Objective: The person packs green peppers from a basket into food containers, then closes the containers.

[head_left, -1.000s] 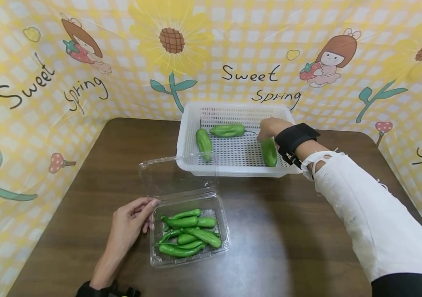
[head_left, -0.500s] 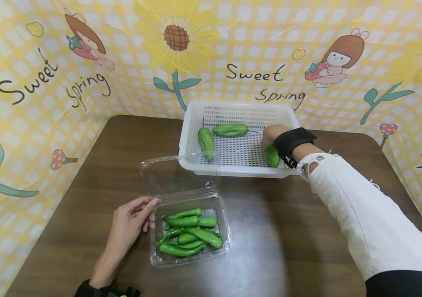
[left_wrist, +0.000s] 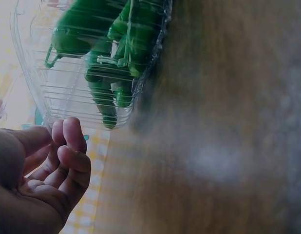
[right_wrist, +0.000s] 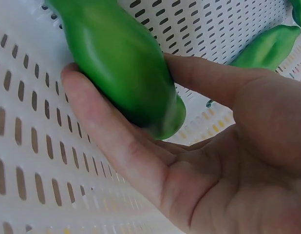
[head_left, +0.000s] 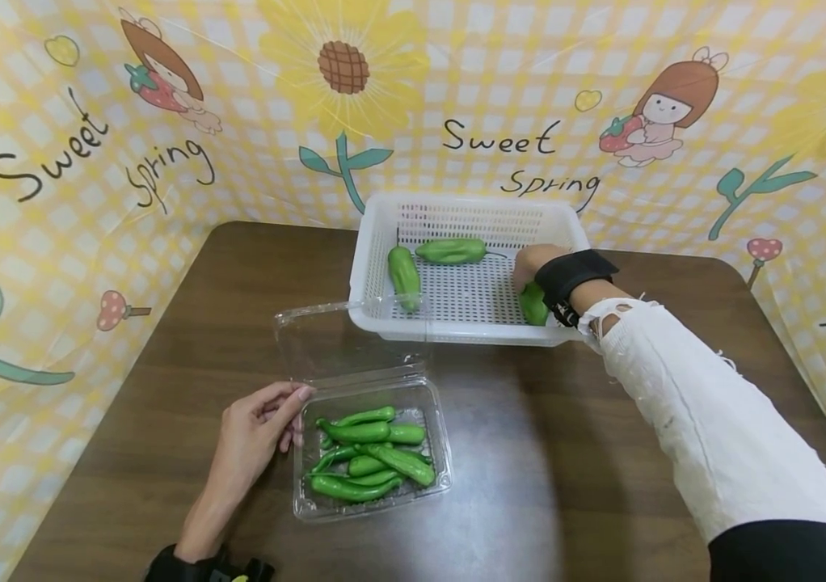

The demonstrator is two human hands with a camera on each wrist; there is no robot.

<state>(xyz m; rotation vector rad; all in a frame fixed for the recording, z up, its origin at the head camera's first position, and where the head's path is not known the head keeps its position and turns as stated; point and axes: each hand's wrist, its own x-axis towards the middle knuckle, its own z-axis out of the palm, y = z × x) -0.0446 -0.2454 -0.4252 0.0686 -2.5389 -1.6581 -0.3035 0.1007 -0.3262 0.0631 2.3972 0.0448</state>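
Observation:
In the head view my left hand [head_left: 256, 428] pinches the upper left corner of a clear plastic clamshell box [head_left: 444, 461]. The box's lid [head_left: 351, 343] stands raised behind it, and several slim green peppers [head_left: 355, 487] lie inside. At the right end of a white perforated basket [head_left: 457, 330], my right hand [head_left: 529, 267] reaches in from above. The right wrist view shows its thumb and fingers round the sides of a plump green pepper [right_wrist: 119, 63] close to the basket wall. From the head, that hand and its wrist strap hide much of this pepper.
Two other plump green peppers lie in the basket, one upright along the left side [head_left: 403, 279] and one crosswise at the back [head_left: 452, 251]. The box lid overlaps the basket's front left corner in the head view. A yellow checked cloth [head_left: 238, 121] surrounds the brown table [head_left: 166, 364].
My right hand has come down a little towards the front of the basket and closed round the right-hand pepper. The left hand and the box have stayed put.

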